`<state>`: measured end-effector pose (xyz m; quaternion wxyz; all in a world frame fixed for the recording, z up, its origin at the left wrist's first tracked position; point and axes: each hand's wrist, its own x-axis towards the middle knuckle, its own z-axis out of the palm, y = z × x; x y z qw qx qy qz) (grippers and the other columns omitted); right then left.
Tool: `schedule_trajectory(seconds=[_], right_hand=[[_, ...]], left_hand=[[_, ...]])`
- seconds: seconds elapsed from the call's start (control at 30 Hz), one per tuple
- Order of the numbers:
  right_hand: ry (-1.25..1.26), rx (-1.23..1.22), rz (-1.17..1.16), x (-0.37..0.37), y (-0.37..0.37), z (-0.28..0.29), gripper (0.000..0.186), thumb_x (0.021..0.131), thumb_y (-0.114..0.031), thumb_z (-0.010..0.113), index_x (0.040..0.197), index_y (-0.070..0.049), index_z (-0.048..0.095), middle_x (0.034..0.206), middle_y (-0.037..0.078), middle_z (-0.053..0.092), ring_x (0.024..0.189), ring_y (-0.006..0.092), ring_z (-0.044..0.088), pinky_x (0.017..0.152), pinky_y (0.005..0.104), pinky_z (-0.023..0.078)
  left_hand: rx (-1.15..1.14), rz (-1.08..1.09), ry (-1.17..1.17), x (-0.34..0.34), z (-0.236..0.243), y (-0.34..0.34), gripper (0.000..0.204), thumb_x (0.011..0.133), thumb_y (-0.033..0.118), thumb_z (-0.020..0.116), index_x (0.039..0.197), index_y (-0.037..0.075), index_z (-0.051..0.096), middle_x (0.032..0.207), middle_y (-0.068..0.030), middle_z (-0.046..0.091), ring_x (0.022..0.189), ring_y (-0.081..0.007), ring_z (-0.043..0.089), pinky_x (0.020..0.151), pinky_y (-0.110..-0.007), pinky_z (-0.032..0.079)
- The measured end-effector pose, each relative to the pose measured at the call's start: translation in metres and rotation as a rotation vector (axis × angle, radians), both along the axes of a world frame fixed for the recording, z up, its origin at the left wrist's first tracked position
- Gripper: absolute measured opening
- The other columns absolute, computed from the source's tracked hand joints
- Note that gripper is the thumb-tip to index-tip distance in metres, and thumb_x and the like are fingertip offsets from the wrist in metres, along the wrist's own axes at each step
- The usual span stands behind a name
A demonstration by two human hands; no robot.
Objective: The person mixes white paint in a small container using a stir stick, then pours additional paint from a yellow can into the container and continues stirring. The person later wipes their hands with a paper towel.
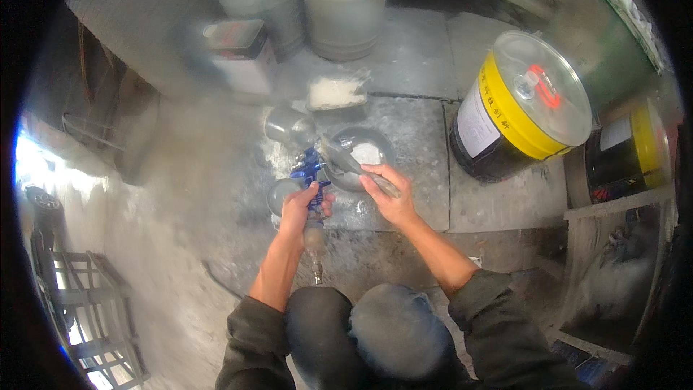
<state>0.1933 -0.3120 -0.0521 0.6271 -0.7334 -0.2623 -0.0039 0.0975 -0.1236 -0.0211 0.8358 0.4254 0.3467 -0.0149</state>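
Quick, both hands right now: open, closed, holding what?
Left hand: closed, holding the blue spray gun.
Right hand: closed, holding a long grey tool, exact kind unclear.

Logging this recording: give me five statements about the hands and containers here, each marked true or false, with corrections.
1. The left hand grips a blue spray gun. True.
2. The right hand is empty. False: it holds a long grey tool.
3. Something white shows inside the round dark grey bowl. True.
4. The large yellow-and-black cylindrical drum stands left of the bowl. False: it stands to the right.
5. A bright red-orange piece shows on top of the drum. True.
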Motion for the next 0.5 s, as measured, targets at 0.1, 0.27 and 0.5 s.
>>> schedule_trajectory(seconds=[0.1,0.27,0.5], right_hand=[[-0.008,-0.031,0.067,0.000,-0.013,-0.009,0.021,0.088,-0.010,0.075,0.107,-0.002,0.071,0.097,0.012,0.074,0.085,0.0186,0.072,0.075,0.0297,0.054],[-0.051,-0.045,0.067,-0.002,-0.023,0.000,0.020,0.088,-0.010,0.075,0.107,-0.002,0.071,0.094,0.012,0.073,0.082,0.0203,0.071,0.073,0.0305,0.054],[-0.097,-0.091,0.108,0.018,-0.027,-0.016,0.019,0.087,-0.014,0.076,0.104,-0.005,0.072,0.092,0.012,0.073,0.080,0.0240,0.071,0.071,0.0322,0.054]], left_hand=[[-0.138,0.063,-0.034,-0.006,-0.006,0.005,0.027,0.102,0.018,0.057,0.103,-0.009,0.057,0.089,-0.0187,0.066,0.067,-0.0176,0.058,0.062,-0.032,0.052],[-0.192,0.112,-0.057,-0.005,0.002,0.003,0.025,0.102,0.017,0.057,0.109,-0.007,0.054,0.090,-0.0199,0.065,0.067,-0.0179,0.057,0.061,-0.032,0.052],[-0.291,0.153,-0.094,-0.005,-0.002,0.008,0.024,0.101,0.016,0.057,0.110,-0.006,0.054,0.092,-0.0206,0.066,0.067,-0.0177,0.057,0.062,-0.032,0.051]])
